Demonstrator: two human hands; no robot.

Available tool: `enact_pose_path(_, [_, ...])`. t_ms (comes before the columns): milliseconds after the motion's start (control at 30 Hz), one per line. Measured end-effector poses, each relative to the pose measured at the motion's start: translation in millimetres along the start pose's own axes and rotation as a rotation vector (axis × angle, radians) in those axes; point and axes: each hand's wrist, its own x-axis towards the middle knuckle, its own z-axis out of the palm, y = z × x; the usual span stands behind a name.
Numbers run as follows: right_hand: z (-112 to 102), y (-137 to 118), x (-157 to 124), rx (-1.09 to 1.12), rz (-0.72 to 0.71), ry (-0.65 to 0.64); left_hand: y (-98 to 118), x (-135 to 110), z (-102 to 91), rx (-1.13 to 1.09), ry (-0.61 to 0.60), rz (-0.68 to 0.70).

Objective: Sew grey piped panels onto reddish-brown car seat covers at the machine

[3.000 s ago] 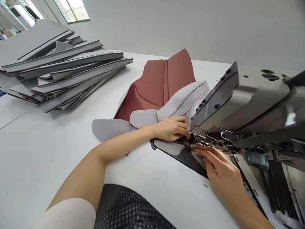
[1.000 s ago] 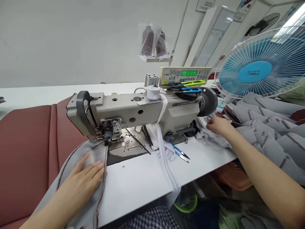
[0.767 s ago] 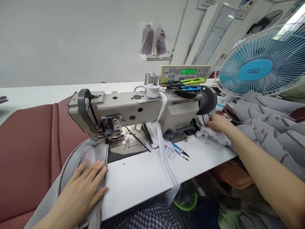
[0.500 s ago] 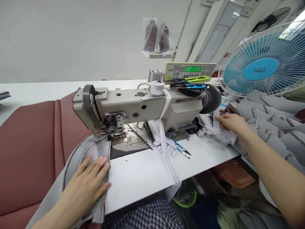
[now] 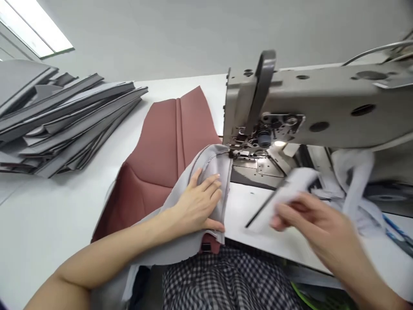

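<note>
My left hand (image 5: 199, 202) lies flat and open on a grey fabric panel (image 5: 211, 165), pressing it down just left of the sewing machine's needle area (image 5: 248, 150). Under the grey panel lies a red-brown leather seat cover (image 5: 164, 146). My right hand (image 5: 314, 224) is blurred by motion in front of the machine and pinches a small white strip with a dark edge (image 5: 284, 196). The grey sewing machine head (image 5: 309, 99) stands above both hands.
A tall stack of grey foam-backed panels (image 5: 61, 116) sits at the far left of the white table (image 5: 48, 215). White tape and blue-handled snips (image 5: 395, 232) lie at the right under the machine arm. My checked garment (image 5: 226, 280) shows at the table's front edge.
The view has swung left from the fan side to the needle. My right hand left the pile at the right and came in front of the machine holding a white strip. My left hand stays on the grey panel.
</note>
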Motion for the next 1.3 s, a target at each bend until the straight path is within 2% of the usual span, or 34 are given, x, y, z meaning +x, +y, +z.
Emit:
enact_pose_path(67, [49,-13,24,0.194,0.071,-0.320,-1,-4,2.2,-0.039,0.030,-0.024])
enact_pose_path(133, [79,-21,49,0.238,0.109,-0.401,-2,-7,2.3,-0.085,0.066,-0.031])
enact_pose_path(200, [92,-25,71,0.209,0.109,-0.355,-3,-8,0.2,-0.091,0.073,-0.005])
enact_pose_path(333, [93,-25,88,0.119,0.090,-0.278,-9,-1,-7.8,-0.020,0.022,0.088])
enact_pose_path(467, [94,-25,85,0.053,0.076,-0.266,-22,11,-12.6,-0.003,0.067,0.171])
enact_pose_path(600, [95,-24,84,0.028,0.080,-0.269,-33,13,-8.6,-0.006,0.088,0.265])
enact_pose_path(867, [94,-21,82,0.004,0.054,-0.298,-36,9,1.6,-0.054,0.116,0.247])
enact_pose_path(933, [93,-18,79,-0.080,-0.070,-0.241,-35,8,3.3,-0.072,0.106,0.237])
enact_pose_path(967, [92,-16,77,-0.168,-0.197,-0.185,-35,7,4.2,-0.076,0.103,0.230])
enact_pose_path(1067, [88,-6,67,-0.522,-0.746,-0.023,-34,5,5.6,-0.067,0.098,0.221])
enact_pose_path(1133, [86,1,60,-0.684,-1.008,-0.021,-35,6,3.2,-0.066,0.082,0.227])
enact_pose_path(1200, [85,7,54,-0.785,-1.117,-0.053,-38,12,-2.6,-0.086,0.042,0.239])
enact_pose_path(1300, [87,11,49,-0.866,-1.147,-0.026,-49,33,-12.7,-0.086,0.006,0.229])
